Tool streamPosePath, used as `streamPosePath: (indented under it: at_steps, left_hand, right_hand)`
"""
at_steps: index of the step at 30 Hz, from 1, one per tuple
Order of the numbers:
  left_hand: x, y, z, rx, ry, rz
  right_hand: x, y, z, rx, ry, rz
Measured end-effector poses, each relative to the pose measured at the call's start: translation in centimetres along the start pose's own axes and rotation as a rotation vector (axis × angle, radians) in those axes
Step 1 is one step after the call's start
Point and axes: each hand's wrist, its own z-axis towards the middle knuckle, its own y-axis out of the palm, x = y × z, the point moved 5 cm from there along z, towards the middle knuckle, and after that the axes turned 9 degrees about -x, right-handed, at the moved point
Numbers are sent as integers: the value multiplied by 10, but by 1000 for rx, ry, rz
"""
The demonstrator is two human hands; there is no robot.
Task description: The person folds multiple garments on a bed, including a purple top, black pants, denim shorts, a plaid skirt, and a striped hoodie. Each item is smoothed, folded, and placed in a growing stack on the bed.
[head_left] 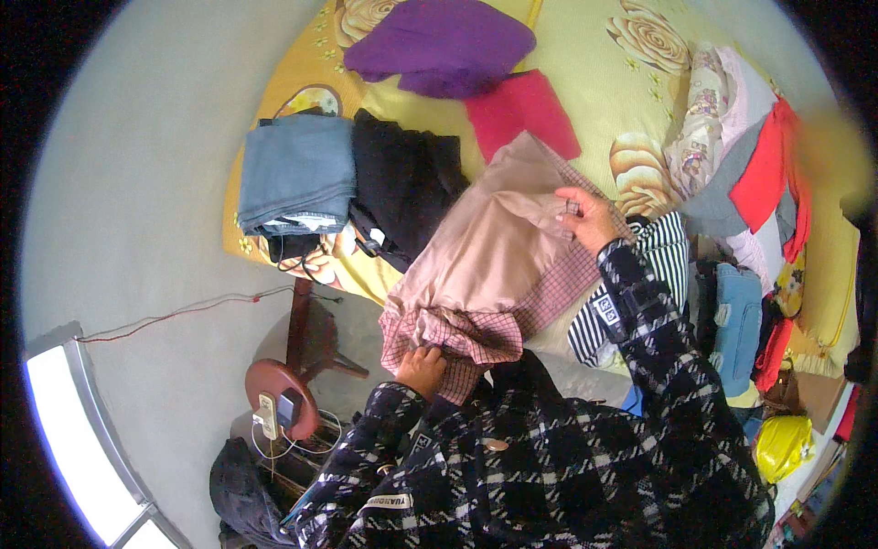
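Note:
A pink checked garment [494, 238] with a smooth pink lining lies spread over the near edge of the bed, slanting from lower left to upper right. My left hand [421, 371] is closed on its bunched, gathered near end, with the fingertips partly hidden in the folds. On the garment's right side, my right hand [588, 220] pinches the cloth between thumb and fingers. Black folded clothing [407, 174] lies just left of the garment, and a folded crimson cloth [523, 114] touches its far end. Beside my right forearm is a black-and-white striped cloth [663, 252].
On the yellow floral bed [594, 82] are folded blue jeans [297, 169], a purple cloth [444, 46] and a heap of mixed clothes [732, 165]. A round brown stool [274, 389] with a power strip stands lower left. A yellow plastic bag [784, 448] sits at right.

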Motion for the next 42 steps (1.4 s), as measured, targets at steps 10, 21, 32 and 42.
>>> streamPosePath:
  at_steps: [10,21,32,42]
  left_hand:
    - [-7,10,-10,-20,42,-88]
    - [-12,9,-12,-1,16,-162]
    - [-14,14,-5,-16,13,-130]
    - [-16,18,-2,65,32,-137]
  right_hand:
    - [-38,-14,90,-268,-127,165]
    - [9,-8,134,-272,184,-112]
    - [-14,-11,159,-394,-198,-708]
    - [-45,21,141,-523,-464,-1284]
